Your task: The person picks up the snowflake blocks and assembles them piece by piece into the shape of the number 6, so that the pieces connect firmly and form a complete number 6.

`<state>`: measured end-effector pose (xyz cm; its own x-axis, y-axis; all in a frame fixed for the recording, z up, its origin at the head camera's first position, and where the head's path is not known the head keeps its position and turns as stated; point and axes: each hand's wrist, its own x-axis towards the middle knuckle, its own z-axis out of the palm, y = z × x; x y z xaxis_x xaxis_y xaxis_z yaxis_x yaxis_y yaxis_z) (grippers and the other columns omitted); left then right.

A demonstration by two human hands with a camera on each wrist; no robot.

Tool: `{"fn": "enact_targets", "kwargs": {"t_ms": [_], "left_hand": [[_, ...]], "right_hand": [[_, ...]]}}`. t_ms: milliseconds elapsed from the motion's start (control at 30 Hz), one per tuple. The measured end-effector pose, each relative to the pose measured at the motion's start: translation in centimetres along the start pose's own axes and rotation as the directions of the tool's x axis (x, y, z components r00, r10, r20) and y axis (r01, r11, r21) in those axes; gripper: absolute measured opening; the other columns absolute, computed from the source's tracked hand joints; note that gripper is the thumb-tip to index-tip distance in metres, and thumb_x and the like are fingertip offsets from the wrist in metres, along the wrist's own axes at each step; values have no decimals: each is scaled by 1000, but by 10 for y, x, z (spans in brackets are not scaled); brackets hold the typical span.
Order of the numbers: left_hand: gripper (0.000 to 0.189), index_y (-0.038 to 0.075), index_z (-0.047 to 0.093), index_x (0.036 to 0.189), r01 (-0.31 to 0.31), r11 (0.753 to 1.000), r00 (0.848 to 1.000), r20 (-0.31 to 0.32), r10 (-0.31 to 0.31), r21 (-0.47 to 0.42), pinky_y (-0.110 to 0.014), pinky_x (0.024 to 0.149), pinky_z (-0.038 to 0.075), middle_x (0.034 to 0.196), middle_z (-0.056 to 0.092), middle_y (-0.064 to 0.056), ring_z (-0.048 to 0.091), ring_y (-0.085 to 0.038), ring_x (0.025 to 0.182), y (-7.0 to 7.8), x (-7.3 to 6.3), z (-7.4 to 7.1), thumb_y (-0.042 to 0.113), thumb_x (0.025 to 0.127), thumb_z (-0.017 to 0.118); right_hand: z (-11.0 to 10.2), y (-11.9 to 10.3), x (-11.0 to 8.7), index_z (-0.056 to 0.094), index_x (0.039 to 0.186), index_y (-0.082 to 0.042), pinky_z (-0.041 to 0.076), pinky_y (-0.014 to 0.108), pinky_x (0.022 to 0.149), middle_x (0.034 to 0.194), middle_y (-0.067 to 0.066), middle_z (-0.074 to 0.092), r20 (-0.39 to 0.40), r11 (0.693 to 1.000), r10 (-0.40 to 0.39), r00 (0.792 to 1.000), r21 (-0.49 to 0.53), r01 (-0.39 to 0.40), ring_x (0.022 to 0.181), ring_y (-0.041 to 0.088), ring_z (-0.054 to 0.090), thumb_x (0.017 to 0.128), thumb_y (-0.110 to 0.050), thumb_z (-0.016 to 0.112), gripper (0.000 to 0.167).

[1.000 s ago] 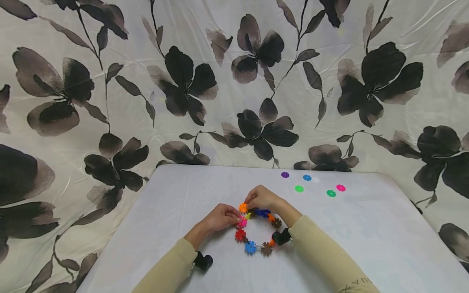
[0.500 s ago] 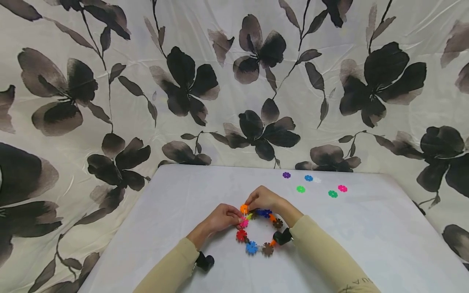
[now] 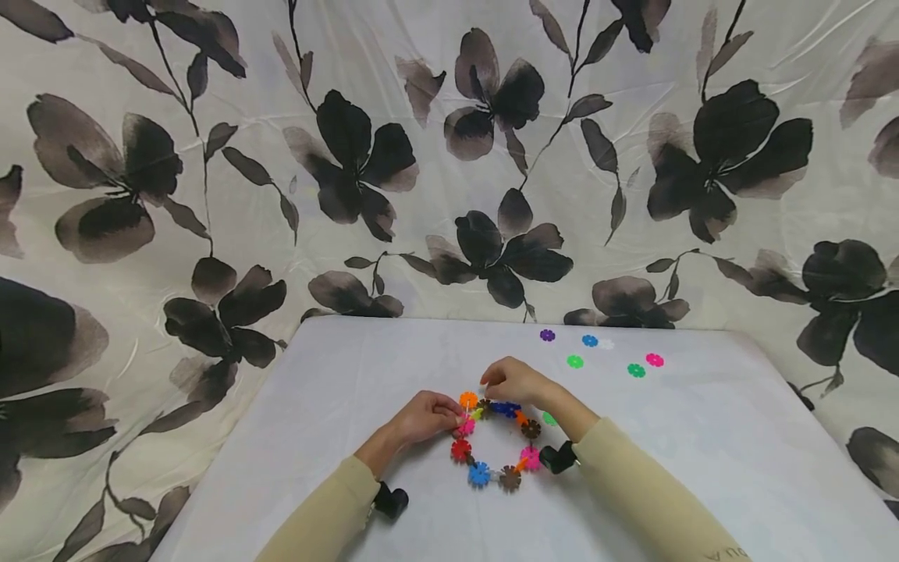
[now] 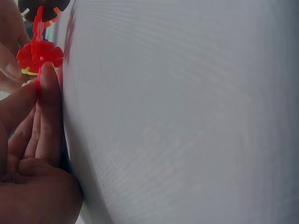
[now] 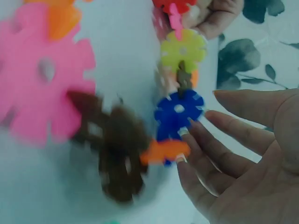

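A ring of linked snowflake discs (image 3: 460, 450) in several colours lies on the table. My left hand (image 3: 424, 415) pinches the pink disc (image 4: 39, 88) on its left side between thumb and finger. Beside that, an orange disc (image 3: 468, 400) sticks out at the ring's upper left. My right hand (image 3: 516, 380) is over the ring's far side, its fingers apart and holding nothing. In the right wrist view its fingertips are near a dark blue disc (image 5: 179, 109), with a yellow disc (image 5: 183, 49) further along. A large pink disc (image 5: 44, 70) and a blurred brown disc (image 5: 124, 154) are closest to that camera.
Loose discs lie at the table's back right, among them a purple disc (image 3: 547, 335), a blue disc (image 3: 590, 341) and a pink disc (image 3: 655, 360). A green disc (image 3: 549, 418) is beside the right wrist. Floral cloth (image 3: 502, 257) hangs behind the white table (image 3: 337, 367).
My right hand has let go of the orange disc and moved right. The pink disc on the ring's right side and the green disc by the wrist have come into view. My left hand stays put.
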<state>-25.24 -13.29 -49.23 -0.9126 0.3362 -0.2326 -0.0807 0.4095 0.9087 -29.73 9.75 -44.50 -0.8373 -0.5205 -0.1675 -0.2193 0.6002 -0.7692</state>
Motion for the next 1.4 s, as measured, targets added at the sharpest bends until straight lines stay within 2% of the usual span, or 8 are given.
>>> {"fn": "enact_targets", "kwargs": {"t_ms": [167,367,600,733,933,1267,1400], "left_hand": [[17,0,72,111,-4,1000,1000,7,4,-6,-34,90,53,85,73,-4,67,-15,80,-3,-3,0,10,97,69],[18,1,73,111,-6,1000,1000,-9,6,14,-32,86,54,85,72,-3,65,-15,79,-4,-7,0,12,96,71],[17,0,72,110,-18,1000,1000,-6,18,21,-33,87,55,86,73,-3,67,-15,80,-3,-7,0,10,97,69],[16,-1,72,110,-23,1000,1000,-3,23,20,-32,87,55,87,73,-3,67,-15,80,0,-7,1,8,98,68],[15,1,73,108,-24,999,1000,-8,25,29,-30,84,55,86,72,-3,65,-15,79,-1,-7,2,11,97,69],[16,0,72,109,-29,1000,1000,0,29,1,-29,83,55,85,72,-3,66,-14,78,-1,-7,2,10,97,69],[15,0,72,108,-32,999,999,-2,32,-1,-29,82,55,84,72,-3,66,-14,77,-1,-5,2,10,97,70]], "right_hand": [[-14,5,-20,70,118,4,56,39,87,104,8,72,-35,999,-5,999,-49,3,91,19,63,96,-7,68,24],[-32,16,-44,69,117,3,54,42,88,105,7,70,-92,995,-37,995,-92,28,96,22,62,96,-9,69,25],[-54,42,-66,69,118,4,54,42,86,113,18,70,-173,988,-74,982,-145,48,100,26,62,95,-10,71,28],[-65,63,-77,68,119,5,54,44,85,110,17,70,-254,983,-79,964,-183,32,99,28,63,95,-10,71,28],[-77,95,-92,66,121,6,51,40,79,105,17,69,-353,973,-79,932,-233,-5,93,27,63,93,-9,72,33],[-99,133,-106,64,124,9,47,38,73,111,27,64,-472,973,-52,880,-224,-63,87,28,60,88,-6,77,41],[-108,142,-108,60,128,11,46,38,71,118,34,57,-492,968,-6,871,-222,-119,88,31,57,88,-5,76,45]]}}
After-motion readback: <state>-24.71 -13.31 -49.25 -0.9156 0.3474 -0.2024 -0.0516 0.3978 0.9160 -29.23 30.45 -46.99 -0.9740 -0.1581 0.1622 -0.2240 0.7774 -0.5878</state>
